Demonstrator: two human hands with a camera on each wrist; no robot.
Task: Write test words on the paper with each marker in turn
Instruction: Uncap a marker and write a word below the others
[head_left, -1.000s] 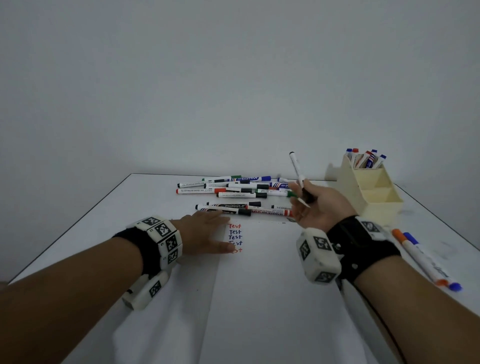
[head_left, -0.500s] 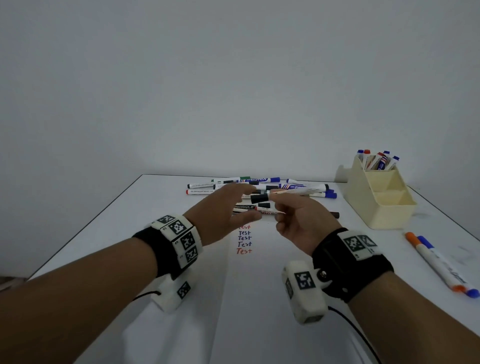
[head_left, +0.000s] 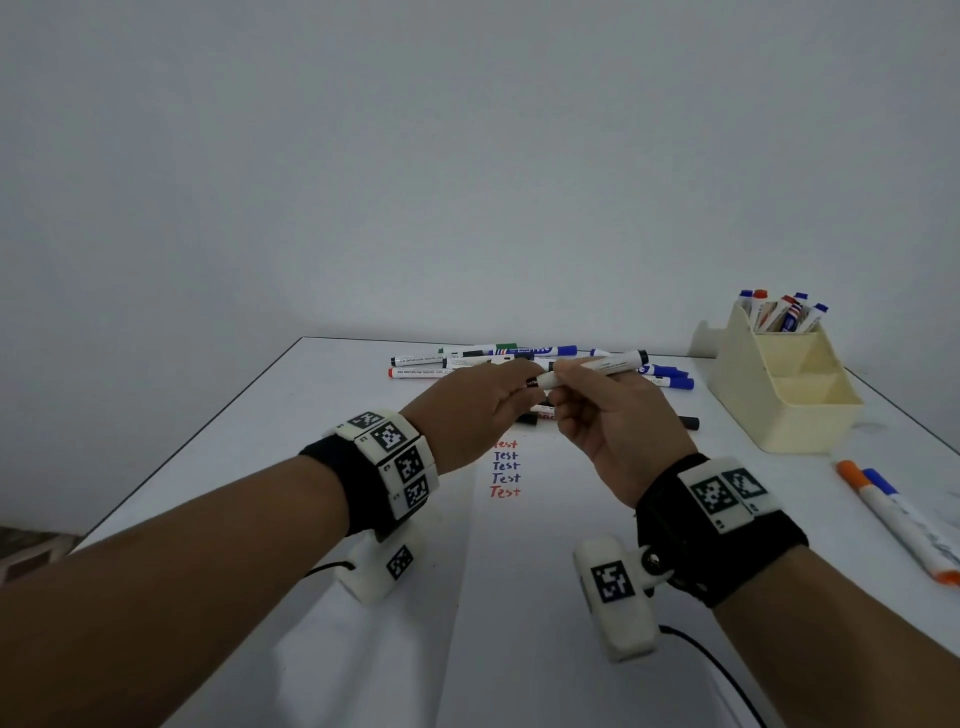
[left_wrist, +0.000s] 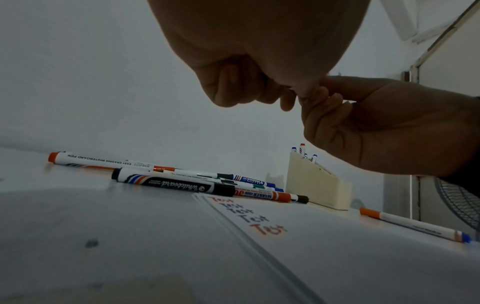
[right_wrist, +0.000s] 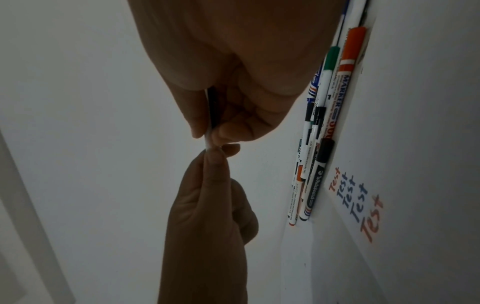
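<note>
A white marker (head_left: 597, 366) with black ends lies level in the air above the paper (head_left: 519, 597). My right hand (head_left: 613, 421) grips its barrel, thumb and fingers curled round it. My left hand (head_left: 483, 410) pinches the marker's black cap end (head_left: 532, 383). In the right wrist view the marker (right_wrist: 211, 107) runs between the right hand's fingers (right_wrist: 233, 127), and the left hand's fingertips (right_wrist: 215, 156) close on its tip. The paper bears several "Test" words (head_left: 505, 467) in red and blue. Whether the cap has come off I cannot tell.
A pile of markers (head_left: 467, 358) lies along the paper's far edge. A cream holder (head_left: 779, 410) with several markers stands at the back right. An orange marker (head_left: 883, 519) and a blue one lie near the right table edge.
My left hand rose from the paper and came to the marker's end. My right hand turned the marker from upright to level and brought it toward the left hand.
</note>
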